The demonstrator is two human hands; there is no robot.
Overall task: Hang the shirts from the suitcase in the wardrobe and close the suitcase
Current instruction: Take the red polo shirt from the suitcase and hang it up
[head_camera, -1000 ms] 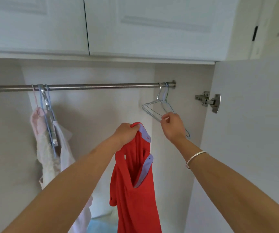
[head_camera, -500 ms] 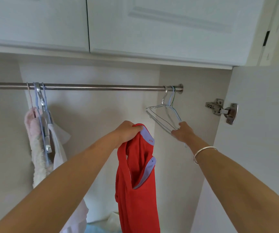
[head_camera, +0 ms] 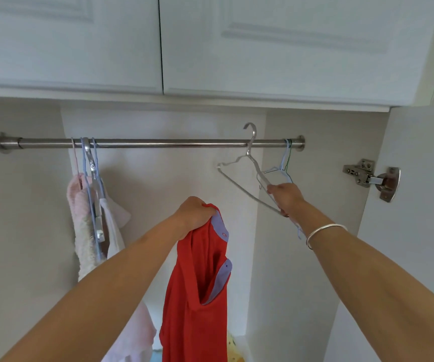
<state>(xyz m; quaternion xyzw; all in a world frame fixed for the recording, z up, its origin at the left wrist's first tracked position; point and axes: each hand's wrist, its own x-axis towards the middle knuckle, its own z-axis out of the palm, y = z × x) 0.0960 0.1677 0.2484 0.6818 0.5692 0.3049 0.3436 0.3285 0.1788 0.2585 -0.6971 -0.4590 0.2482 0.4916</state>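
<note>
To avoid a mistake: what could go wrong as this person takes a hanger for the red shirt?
The blue wire hanger lies against the right hand that grips the silver hanger; it may snag and come off the rod. The left hand bunches the red shirt at its collar, so it may slip.

The left forearm (head_camera: 106,283) and the right forearm (head_camera: 383,278) are bare from the wrist to the frame edge. The right wrist carries one thin bangle (head_camera: 323,232) that is silver in colour, smooth and round. It looks like metal, though the view is not sharp enough to be sure.
</note>
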